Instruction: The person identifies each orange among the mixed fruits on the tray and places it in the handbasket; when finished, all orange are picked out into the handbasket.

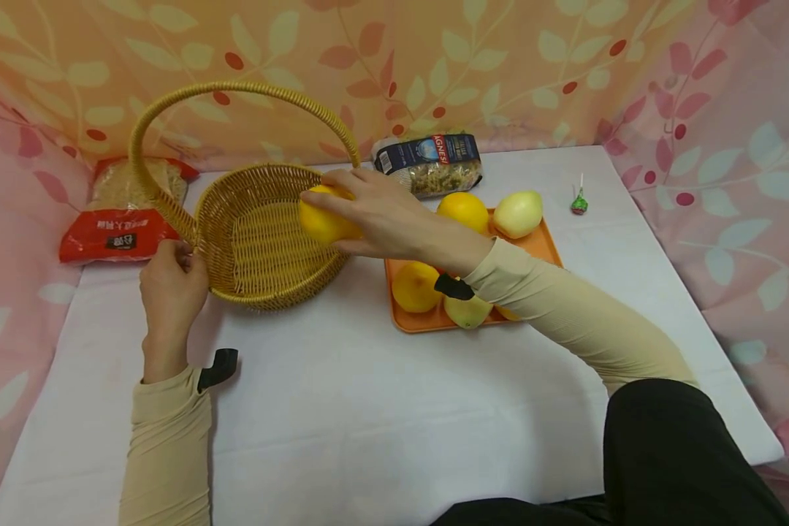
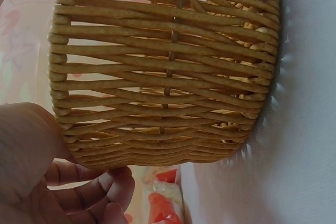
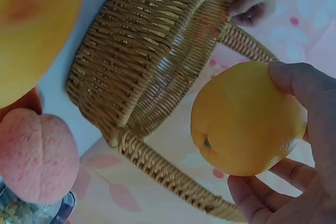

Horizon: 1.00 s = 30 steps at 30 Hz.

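A round orange is held in my right hand, thumb on one side and fingertips on the other. In the head view that hand is above the right rim of the wicker basket, which has a tall arched handle. At the basket's left side, my left hand grips the rim near the foot of the handle. The left wrist view shows its fingers curled at the basket's edge. Within the part of the basket that shows, only the woven floor is visible.
Right of the basket is an orange tray with several yellow and pale fruits, partly hidden by my right arm. A pasta bag lies behind it, a red bag at left, and a green lollipop at right. Patterned curtains surround the table.
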{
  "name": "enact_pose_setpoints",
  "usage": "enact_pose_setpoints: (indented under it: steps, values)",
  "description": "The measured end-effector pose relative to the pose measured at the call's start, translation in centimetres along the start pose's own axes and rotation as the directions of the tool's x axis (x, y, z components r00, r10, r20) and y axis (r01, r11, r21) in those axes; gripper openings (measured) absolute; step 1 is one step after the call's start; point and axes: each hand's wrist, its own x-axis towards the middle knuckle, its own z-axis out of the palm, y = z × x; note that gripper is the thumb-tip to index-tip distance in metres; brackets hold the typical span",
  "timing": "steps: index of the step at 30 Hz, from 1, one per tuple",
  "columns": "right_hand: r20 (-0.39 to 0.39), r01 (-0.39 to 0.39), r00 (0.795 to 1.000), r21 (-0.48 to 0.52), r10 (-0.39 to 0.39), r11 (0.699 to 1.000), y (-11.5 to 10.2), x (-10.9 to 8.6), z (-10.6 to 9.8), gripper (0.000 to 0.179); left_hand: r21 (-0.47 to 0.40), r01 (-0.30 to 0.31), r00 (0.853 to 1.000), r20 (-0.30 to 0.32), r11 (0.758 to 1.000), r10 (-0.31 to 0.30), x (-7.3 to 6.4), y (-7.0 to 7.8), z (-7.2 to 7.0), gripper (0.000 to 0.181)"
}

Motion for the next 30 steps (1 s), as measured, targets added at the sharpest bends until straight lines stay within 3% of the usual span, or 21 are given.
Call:
enact_pose_setpoints:
  steps: [11, 20, 30]
  values:
    - [0.148, -0.015, 0.989, -0.036, 0.021, 0.999, -0.3, 3.8, 2.7, 0.062, 0.012, -0.006, 1.000, -0.002, 1.000, 0.006, 0.0, -0.2, 0.0, 0.034]
    - [0.219, -0.034, 0.974, -0.090, 0.053, 0.995, -0.3, 5.2, 4.8, 0.058, 0.014, 0.002, 1.000, 0.022, 1.000, -0.002, 0.0, 0.2, 0.0, 0.035]
    - [0.382, -0.065, 0.919, -0.101, 0.099, 0.993, -0.6, 6.5, 6.3, 0.059, 0.022, 0.016, 0.999, 0.036, 1.000, -0.016, 0.0, 0.1, -0.1, 0.036]
